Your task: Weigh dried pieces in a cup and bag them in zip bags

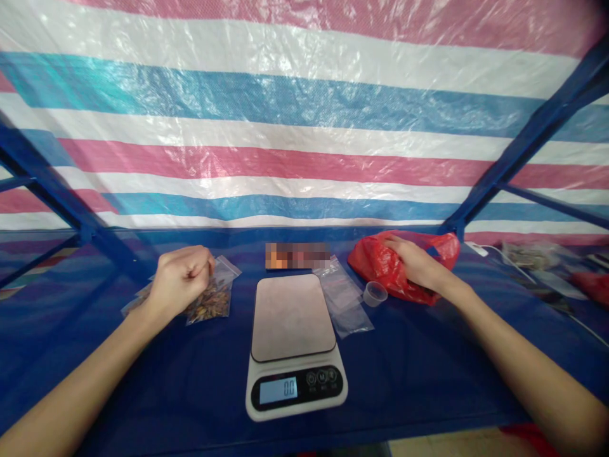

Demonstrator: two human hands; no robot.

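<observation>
Left hand: fingers curled shut, pinching filled clear pouch on blue table, left of scale. Right hand: fingers spread flat, resting on red bag, grip unclear.

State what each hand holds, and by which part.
Left hand: fisted on the clear filled packets' top edge; grip unclear. Right hand: lies atop the crumpled red plastic bag.

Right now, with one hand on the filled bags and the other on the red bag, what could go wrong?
1. The small clear plastic cup stands right beside the right hand on the crumpled red plastic bag; a tug could tip it.
2. The left hand rests closed on small clear zip bags of brown pieces; whether they are sealed is unclear, so contents might spill.
</observation>
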